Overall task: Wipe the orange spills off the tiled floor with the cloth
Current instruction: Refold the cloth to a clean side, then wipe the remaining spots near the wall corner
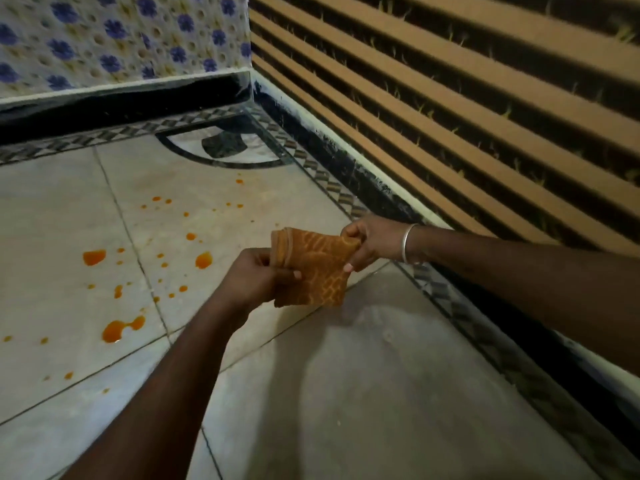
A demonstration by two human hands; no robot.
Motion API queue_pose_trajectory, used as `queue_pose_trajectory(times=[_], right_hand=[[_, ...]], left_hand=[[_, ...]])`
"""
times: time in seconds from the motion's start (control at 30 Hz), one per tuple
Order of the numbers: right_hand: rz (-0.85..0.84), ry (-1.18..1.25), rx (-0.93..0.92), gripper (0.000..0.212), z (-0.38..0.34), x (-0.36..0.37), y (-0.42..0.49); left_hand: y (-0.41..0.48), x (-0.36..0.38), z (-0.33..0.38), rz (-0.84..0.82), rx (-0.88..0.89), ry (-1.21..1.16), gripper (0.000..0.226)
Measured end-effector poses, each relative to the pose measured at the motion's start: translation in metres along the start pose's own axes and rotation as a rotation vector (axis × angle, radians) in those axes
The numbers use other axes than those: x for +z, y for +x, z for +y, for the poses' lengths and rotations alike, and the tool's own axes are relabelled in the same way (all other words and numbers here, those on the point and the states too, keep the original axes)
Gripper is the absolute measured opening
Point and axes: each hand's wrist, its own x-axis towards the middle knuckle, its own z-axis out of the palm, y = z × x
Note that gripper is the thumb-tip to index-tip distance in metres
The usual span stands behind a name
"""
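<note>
A folded orange patterned cloth [317, 268] is held in the air above the pale tiled floor [363, 393], gripped from both sides. My left hand [258, 277] pinches its left edge and my right hand [370, 242], with a silver bangle on the wrist, pinches its upper right corner. Orange spills lie on the floor to the left of the cloth: a large blot [119, 329], a drop [94, 257], another [203, 260], and several small spots scattered up toward the far wall.
A brown-and-dark striped wall [467, 109] with a black skirting runs along the right. A blue-flowered wall [114, 39] closes off the back. A patterned border strip [332, 183] and a dark arc motif [221, 147] mark the floor's corner.
</note>
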Motion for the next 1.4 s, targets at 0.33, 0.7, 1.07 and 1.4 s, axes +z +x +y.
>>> queue_pose_trajectory(times=[0.33, 0.7, 1.07, 1.4], right_hand=[[0.558, 0.107, -0.192, 0.054, 0.097, 0.005, 0.02], [0.633, -0.573, 0.024, 0.066, 0.189, 0.069, 0.03], [0.601, -0.692, 0.034, 0.069, 0.191, 0.071, 0.032], [0.582, -0.728, -0.052, 0.061, 0.19, 0.073, 0.033]], left_hand=[[0.07, 0.061, -0.008, 0.092, 0.494, 0.619, 0.017], [0.097, 0.13, -0.068, -0.119, 0.426, 1.19, 0.064], [0.146, 0.121, -0.078, -0.055, 0.348, 1.288, 0.063], [0.101, 0.16, -0.091, 0.049, 0.227, 1.252, 0.07]])
